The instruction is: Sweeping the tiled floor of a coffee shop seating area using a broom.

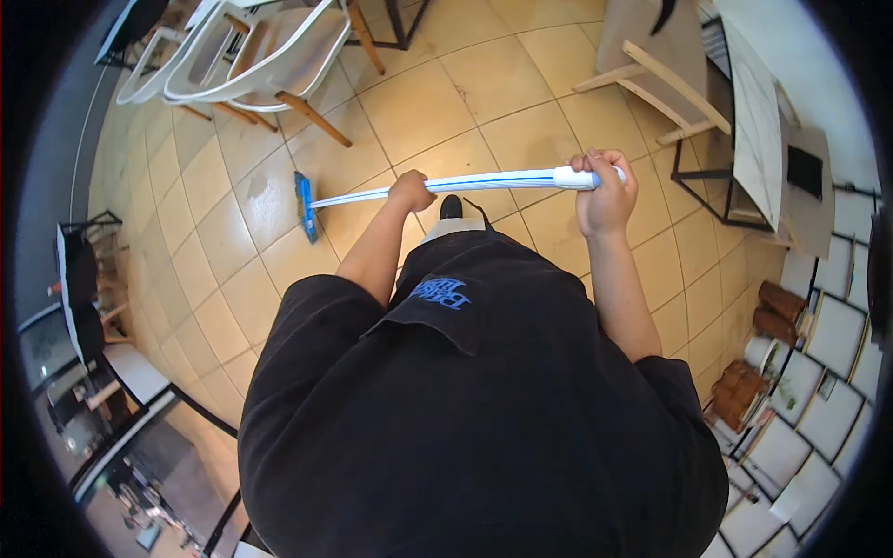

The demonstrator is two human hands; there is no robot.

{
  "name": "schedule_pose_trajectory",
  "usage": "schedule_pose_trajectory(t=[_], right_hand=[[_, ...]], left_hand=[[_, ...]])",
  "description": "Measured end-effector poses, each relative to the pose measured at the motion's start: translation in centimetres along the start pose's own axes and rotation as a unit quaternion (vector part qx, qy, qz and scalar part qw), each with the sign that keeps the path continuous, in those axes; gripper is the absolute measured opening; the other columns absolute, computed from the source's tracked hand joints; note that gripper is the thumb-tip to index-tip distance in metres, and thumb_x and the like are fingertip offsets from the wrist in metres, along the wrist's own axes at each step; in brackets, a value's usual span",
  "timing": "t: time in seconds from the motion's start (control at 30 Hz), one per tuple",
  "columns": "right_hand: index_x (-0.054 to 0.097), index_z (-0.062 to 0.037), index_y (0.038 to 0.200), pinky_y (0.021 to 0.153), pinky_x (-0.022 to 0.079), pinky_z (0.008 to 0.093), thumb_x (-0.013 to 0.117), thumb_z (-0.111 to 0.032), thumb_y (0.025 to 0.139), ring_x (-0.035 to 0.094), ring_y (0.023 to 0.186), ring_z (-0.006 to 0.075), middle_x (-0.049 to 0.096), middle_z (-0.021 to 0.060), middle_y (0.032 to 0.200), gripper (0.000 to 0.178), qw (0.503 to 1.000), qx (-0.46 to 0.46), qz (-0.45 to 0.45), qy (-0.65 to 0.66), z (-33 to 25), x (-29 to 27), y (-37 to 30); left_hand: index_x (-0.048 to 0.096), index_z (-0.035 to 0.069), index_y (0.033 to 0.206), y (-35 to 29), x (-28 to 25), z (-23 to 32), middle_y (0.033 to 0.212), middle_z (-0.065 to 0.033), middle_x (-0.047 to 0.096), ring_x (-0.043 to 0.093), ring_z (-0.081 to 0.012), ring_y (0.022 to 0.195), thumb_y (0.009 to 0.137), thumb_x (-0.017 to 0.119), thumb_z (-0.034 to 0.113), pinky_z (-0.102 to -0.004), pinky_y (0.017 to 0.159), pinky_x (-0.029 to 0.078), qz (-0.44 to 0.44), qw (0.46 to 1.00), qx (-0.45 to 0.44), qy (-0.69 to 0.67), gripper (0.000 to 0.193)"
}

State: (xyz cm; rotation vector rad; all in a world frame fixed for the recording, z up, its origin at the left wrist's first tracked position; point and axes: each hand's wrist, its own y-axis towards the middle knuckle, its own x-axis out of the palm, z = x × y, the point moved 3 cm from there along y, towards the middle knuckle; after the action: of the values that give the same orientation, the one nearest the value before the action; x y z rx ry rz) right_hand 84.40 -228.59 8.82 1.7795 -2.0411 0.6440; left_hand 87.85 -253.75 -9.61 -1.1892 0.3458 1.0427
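A long white-and-blue mop handle (493, 180) runs across in front of me, tilted down toward the floor on the left. My left hand (411, 191) is wrapped around its lower middle. Near the top end, my right hand (605, 186) is closed around the white grip (572, 178), fingers curled over it. At the far end, the narrow blue mop head (305, 207) rests on the tiles, left of my left hand. Wet, shiny tiles (265, 191) lie beside the head. The underside of the mop head is hidden.
White chairs (270, 56) with wooden legs stand at the far left. To the right are a wooden-legged chair (679, 88) and a marble-topped table (753, 139) on a black frame. Shelves with brown bags (739, 391) line the lower right. My shoe (451, 206) stands below the handle.
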Motion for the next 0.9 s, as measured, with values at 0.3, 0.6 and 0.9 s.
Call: schedule_pose_trajectory(t=[0.3,0.6,0.9], right_hand=[[0.048,0.0004,0.076,0.067,0.040,0.0417,0.046,-0.014,0.070,0.048,0.065,0.0262,0.048,0.0125,0.069,0.016,0.961,-0.230,0.052,-0.145,-24.2,-21.0,-15.6],[0.024,-0.0120,0.052,0.049,0.025,0.0271,0.037,-0.014,0.073,0.027,0.044,0.0117,0.024,0.0012,0.046,0.024,0.852,-0.381,-0.102,-0.343,-36.8,-13.6,-33.0],[0.033,-0.0065,0.059,0.047,0.028,0.0299,0.036,-0.011,0.076,0.029,0.041,0.0123,0.024,0.0010,0.045,0.019,0.875,-0.362,-0.009,-0.320,-27.2,-13.1,-31.4]], left_hand=[[0.059,0.005,0.065,-9.8,8.7,26.0,0.068,-0.0143,0.057,0.055,-0.0281,0.067,0.063,0.057,0.036,-0.0365,0.057,0.044,-0.013,0.962,0.267,0.053,0.031],[0.059,0.010,0.067,-24.0,17.0,42.2,0.069,-0.0099,0.057,0.056,-0.0253,0.070,0.058,0.055,0.018,-0.0359,0.056,0.045,-0.069,0.888,0.455,-0.016,0.013],[0.058,0.014,0.073,-23.0,23.7,31.2,0.075,-0.0072,0.057,0.055,-0.0236,0.076,0.063,0.054,0.025,-0.0350,0.061,0.044,-0.195,0.899,0.391,-0.040,0.016]])
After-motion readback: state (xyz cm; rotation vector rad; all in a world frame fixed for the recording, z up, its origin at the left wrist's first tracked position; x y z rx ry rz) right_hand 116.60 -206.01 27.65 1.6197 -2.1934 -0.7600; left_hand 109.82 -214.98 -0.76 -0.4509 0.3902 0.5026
